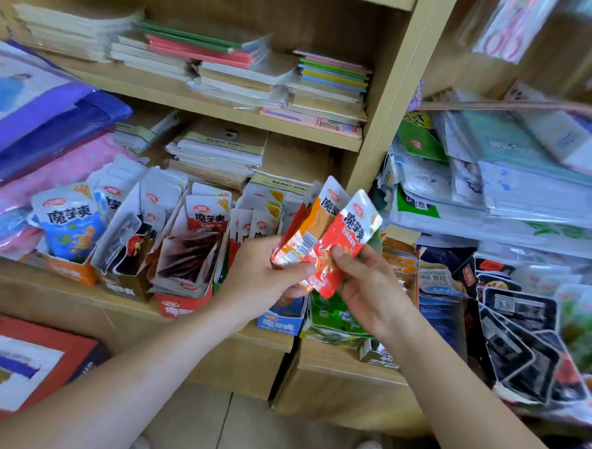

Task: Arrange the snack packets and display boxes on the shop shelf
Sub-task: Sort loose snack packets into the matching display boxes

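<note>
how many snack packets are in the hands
2 clearly: an orange packet pinched by the left hand, a red packet overlapping it, gripped by the right hand. More may hide behind.

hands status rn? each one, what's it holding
Left hand: closed, pinching the orange snack packet at its lower end.
Right hand: closed, thumb on the red snack packet.

Glossy plastic-film snack packets (335,236), printed cardboard display boxes (181,300), matt pale wood-look shelf (253,356).
</note>
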`<state>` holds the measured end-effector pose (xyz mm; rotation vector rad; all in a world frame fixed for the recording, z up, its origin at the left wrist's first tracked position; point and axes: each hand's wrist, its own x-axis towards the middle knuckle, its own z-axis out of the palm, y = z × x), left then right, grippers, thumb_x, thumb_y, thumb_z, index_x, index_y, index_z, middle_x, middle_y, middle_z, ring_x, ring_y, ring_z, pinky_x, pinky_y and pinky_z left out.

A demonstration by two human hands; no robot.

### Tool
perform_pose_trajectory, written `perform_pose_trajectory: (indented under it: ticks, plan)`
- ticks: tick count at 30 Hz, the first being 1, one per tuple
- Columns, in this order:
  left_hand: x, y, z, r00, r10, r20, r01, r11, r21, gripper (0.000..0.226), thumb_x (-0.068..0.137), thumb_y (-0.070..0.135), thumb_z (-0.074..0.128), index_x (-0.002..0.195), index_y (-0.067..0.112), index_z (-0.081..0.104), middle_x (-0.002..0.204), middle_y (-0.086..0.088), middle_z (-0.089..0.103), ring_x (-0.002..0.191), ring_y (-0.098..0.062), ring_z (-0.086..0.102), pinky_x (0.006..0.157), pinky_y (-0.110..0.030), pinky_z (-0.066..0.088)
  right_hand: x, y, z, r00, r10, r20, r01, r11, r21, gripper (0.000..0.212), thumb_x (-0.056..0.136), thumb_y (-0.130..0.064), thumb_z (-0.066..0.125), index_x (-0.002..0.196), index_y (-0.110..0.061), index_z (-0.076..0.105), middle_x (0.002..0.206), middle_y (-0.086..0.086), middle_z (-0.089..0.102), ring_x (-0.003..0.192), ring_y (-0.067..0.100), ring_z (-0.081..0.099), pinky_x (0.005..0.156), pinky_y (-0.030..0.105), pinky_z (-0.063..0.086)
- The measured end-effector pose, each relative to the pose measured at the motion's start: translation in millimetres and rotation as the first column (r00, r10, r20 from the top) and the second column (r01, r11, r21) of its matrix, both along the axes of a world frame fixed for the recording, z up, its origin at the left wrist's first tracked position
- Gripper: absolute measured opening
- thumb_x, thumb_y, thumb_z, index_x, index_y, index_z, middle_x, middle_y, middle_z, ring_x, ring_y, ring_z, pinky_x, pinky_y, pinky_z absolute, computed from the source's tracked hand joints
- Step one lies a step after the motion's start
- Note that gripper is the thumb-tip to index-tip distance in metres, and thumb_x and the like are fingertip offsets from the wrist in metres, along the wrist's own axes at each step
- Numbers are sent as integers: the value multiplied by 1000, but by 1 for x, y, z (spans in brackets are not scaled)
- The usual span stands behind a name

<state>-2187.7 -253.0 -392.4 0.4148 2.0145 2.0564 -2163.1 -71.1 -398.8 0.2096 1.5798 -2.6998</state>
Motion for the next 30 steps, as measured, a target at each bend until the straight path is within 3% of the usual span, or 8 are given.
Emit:
perform_pose_trajectory:
  ticks: [5, 7, 12, 16, 20, 25, 30]
  plan:
    - [2, 2, -2, 981, 26, -190, -53, 989, -138, 22, 85, 15, 79, 94, 31, 68, 82, 9, 76, 68, -10, 73, 60, -20, 56, 5, 0, 0, 999, -20, 29, 19, 1000, 24, 42, 86, -8, 67, 127, -6, 60, 124, 17, 68, 107, 30, 68, 83, 42, 59]
    - [3, 2, 0, 962, 14, -272, -59, 986, -159, 15, 87, 20, 78, 97, 29, 72, 82, 10, 76, 73, -4, 71, 63, -14, 51, 4, 2, 0, 1000, -12, 29, 11, 1000, 23, 46, 84, -8, 67, 129, -8, 59, 124, 15, 68, 110, 31, 67, 88, 46, 57]
    - [0, 3, 2, 995, 51, -83, -45, 996, 79, 16, 90, 19, 72, 106, 17, 75, 96, 8, 78, 90, -3, 72, 71, -12, 50, 3, 7, 1, 999, 34, 31, -36, 998, 59, 50, 86, -1, 66, 135, -4, 54, 130, 19, 64, 120, 37, 61, 101, 58, 48]
    - [-6, -2, -4, 985, 147, -94, -142, 988, 53, 12, 88, 11, 75, 99, 16, 77, 93, 4, 78, 86, -5, 72, 70, -15, 51, 2, 4, 3, 998, -32, 49, 27, 994, 104, 41, 86, -1, 66, 126, -2, 59, 124, 18, 68, 111, 34, 67, 96, 54, 53]
    - [-20, -23, 1, 924, 352, -151, -350, 936, 46, 8, 82, 12, 81, 82, 14, 74, 78, 3, 76, 71, -8, 68, 66, -24, 51, -1, 5, 9, 983, -182, 36, 175, 973, 149, 25, 94, -9, 61, 119, -5, 64, 112, 11, 73, 95, 24, 71, 82, 43, 59]
    - [-37, -72, 13, 842, 517, -154, -508, 856, 97, 8, 81, 17, 83, 81, 22, 76, 82, 3, 76, 79, -20, 69, 80, -49, 57, -9, -2, 16, 973, -231, -3, 225, 941, 254, 21, 94, -12, 63, 114, -6, 68, 108, 8, 75, 96, 23, 72, 81, 38, 55]
    - [-36, -121, 20, 744, 653, -142, -643, 757, 114, 12, 81, 15, 82, 78, 24, 75, 77, 11, 74, 77, -17, 67, 75, -38, 56, -12, -28, 19, 972, -221, -75, 233, 913, 335, 18, 96, -14, 63, 107, -2, 71, 104, 12, 74, 90, 27, 69, 87, 45, 54]
